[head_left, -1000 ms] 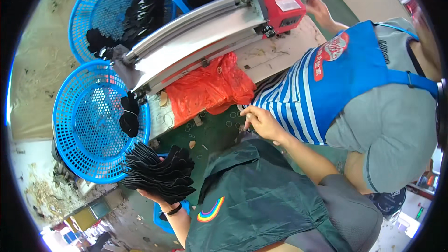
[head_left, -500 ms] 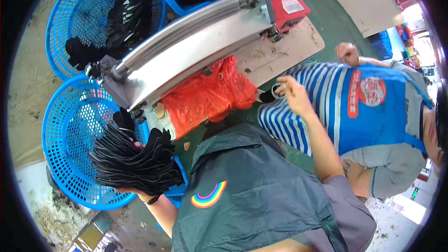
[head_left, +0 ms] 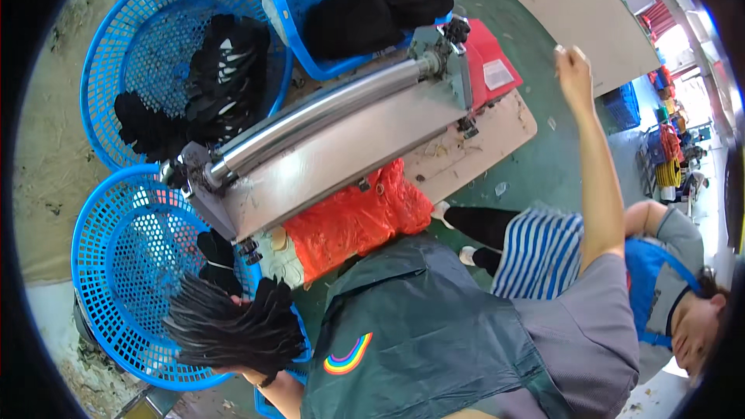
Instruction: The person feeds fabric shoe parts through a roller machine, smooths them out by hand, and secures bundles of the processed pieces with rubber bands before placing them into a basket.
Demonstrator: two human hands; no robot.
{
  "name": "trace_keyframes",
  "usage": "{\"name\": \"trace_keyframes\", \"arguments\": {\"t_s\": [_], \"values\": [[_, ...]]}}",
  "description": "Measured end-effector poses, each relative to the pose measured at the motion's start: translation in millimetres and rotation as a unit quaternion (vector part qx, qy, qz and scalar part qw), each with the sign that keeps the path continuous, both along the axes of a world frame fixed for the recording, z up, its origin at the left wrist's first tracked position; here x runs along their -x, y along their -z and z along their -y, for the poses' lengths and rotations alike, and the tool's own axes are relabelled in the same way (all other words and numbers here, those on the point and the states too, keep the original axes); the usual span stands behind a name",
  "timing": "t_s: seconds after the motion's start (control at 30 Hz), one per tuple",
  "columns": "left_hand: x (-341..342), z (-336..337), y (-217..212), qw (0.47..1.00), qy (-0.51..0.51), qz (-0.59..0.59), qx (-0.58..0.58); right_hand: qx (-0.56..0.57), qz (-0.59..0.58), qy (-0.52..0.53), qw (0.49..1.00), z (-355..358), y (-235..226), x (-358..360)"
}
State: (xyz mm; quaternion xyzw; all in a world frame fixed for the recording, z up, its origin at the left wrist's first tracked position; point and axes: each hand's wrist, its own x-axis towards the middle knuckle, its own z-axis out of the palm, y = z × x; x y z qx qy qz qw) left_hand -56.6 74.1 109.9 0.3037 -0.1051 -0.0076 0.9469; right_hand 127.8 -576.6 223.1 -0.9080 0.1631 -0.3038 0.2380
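A thick stack of black, flat fabric pieces point(head_left: 229, 326) is gripped in my left hand point(head_left: 250, 375), which is mostly hidden beneath it; a fingertip shows at the stack's upper edge. The stack hangs over the near rim of the lower blue round basket point(head_left: 87, 295). A black bundle with a pale band point(head_left: 219, 260) juts out beyond the stack. My right hand point(head_left: 574, 71) is stretched far out to the upper right, above the green floor, its fingers curled together. Whether it holds anything small cannot be made out.
A metal roller machine point(head_left: 334, 132) with a red housing point(head_left: 493, 66) stands ahead, red plastic point(head_left: 357, 221) below it. Another round basket point(head_left: 97, 101) and a blue crate point(head_left: 283, 12) hold black pieces. A co-worker in a striped apron point(head_left: 539, 252) stands at right.
My right hand has swung from near the co-worker's apron out to the upper right. The stack stays in my left hand. The co-worker has shifted lower right, and the view has tilted.
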Motion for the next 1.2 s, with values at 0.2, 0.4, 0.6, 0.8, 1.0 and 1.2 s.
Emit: {"name": "trace_keyframes", "arguments": {"t_s": [0.2,0.4,0.6,0.8,1.0,1.2], "values": [[9,35,-5,0.993,-0.083,-0.035,-0.071,-0.002,-0.132,-0.093,0.987,61,-25,-154],[-17,117,-8,0.976,-0.176,-0.084,-0.101,0.066,-0.205,-0.146,0.965,136,57,-275],[-46,195,-14,0.947,-0.254,-0.141,-0.137,-0.020,-0.240,-0.118,0.963,159,117,-381],[-29,241,-37,0.915,-0.326,-0.185,-0.148,-0.063,-0.176,-0.185,0.965,153,170,-462],[-2,261,-49,0.912,-0.330,-0.233,-0.071,-0.162,-0.153,-0.227,0.948,196,180,-462],[-9,288,-53,0.861,-0.469,-0.133,-0.147,-0.170,-0.149,-0.192,0.955,170,187,-475]]}}
